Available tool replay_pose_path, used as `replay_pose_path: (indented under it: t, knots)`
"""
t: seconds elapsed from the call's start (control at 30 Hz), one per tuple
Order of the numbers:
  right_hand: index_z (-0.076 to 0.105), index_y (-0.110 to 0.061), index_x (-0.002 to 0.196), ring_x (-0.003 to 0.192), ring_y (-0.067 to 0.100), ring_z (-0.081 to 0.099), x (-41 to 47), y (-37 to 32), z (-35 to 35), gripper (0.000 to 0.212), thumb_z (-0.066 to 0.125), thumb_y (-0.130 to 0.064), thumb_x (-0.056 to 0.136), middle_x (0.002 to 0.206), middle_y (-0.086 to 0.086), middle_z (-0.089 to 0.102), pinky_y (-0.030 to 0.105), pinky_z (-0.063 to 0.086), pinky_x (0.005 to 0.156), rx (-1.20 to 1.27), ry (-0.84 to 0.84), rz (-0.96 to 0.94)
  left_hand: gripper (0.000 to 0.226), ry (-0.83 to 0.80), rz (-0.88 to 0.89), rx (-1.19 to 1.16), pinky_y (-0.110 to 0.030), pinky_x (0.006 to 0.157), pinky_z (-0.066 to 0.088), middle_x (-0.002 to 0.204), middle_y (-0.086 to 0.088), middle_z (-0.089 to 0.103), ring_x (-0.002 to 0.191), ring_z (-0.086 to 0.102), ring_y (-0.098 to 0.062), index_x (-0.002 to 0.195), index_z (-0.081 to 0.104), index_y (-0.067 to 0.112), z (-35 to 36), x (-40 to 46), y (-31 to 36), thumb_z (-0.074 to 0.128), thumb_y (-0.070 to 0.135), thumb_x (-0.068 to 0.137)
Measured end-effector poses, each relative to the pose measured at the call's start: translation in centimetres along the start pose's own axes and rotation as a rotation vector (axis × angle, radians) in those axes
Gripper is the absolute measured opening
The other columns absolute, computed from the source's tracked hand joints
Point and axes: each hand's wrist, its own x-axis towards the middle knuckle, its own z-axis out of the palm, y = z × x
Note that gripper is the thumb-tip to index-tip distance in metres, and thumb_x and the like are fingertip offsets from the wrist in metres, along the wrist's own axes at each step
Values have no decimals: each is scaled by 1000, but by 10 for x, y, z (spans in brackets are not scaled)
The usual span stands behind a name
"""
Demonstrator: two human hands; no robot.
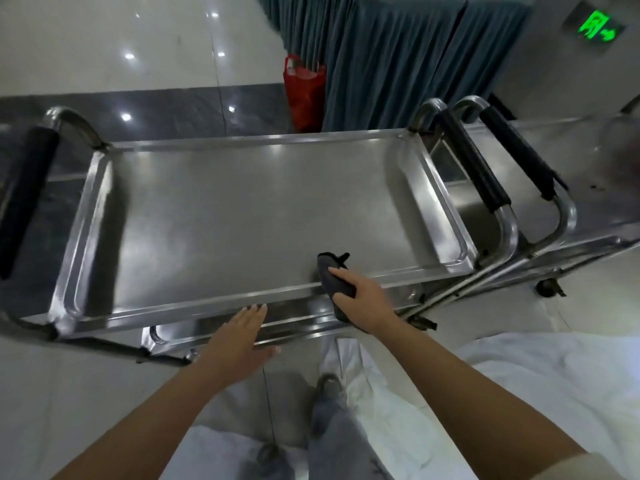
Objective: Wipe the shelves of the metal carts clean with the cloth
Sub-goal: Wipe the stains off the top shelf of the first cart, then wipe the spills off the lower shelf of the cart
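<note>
A stainless steel cart stands in front of me, its top shelf (249,209) a shallow tray with raised rims. My right hand (363,299) grips a dark grey cloth (334,275) and lays it over the shelf's near rim, right of the middle. My left hand (242,336) hovers flat with straight fingers just below the near rim, above the edge of a lower shelf (221,332). A second metal cart (588,209) is parked against the right end of the first.
Black padded handles sit at the left end (26,192) and the right end (474,164) of the carts. A red plastic bag (304,88) and a teal pleated curtain (398,57) stand behind. White fabric (554,386) lies at my lower right, and my feet are on the tiled floor.
</note>
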Motion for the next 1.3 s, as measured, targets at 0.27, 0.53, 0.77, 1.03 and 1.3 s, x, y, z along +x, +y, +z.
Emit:
replay_pose_path:
  t: [0.27, 0.53, 0.77, 1.03, 1.3]
  knots:
    - [58, -23, 130, 104, 12, 59, -71, -73, 30, 45, 49, -6, 89, 126, 3, 60, 18, 49, 80, 508, -11, 160, 95, 224, 255, -215, -12, 109, 9, 159, 13, 11, 145, 11, -4, 153, 6, 28, -24, -71, 1, 63, 57, 82]
    - [61, -30, 122, 103, 19, 66, -117, -105, 30, 36, 63, -37, 87, 114, 4, 68, 31, 55, 78, 798, -157, 148, 59, 198, 307, -625, -21, 101, 40, 138, 21, 48, 125, 46, 1, 139, 30, 51, -36, -88, 36, 59, 48, 88]
    - [55, -42, 120, 102, 14, 65, -120, -72, 39, 53, 68, -7, 82, 115, -5, 63, 39, 57, 85, 581, -309, 34, 18, 249, 138, -769, -32, 82, 52, 98, 7, 68, 90, 64, -10, 106, 60, 36, -17, -81, 33, 48, 26, 98]
    - [66, -18, 91, 76, 14, 60, -101, -2, 41, 24, 51, -1, 84, 81, -3, 64, 31, 51, 68, 108, -197, 7, 27, 167, -13, -520, -22, 67, 43, 76, 25, 58, 77, 56, 0, 81, 53, 47, 19, -73, 12, 52, 22, 88]
    - [64, -27, 95, 83, 7, 59, -77, 51, 67, 28, 53, -6, 80, 86, -11, 64, 24, 48, 73, 4, -294, -65, 25, 134, -84, -352, -28, 66, 47, 79, 16, 58, 78, 55, -7, 84, 61, 36, 50, -45, 2, 58, 12, 77]
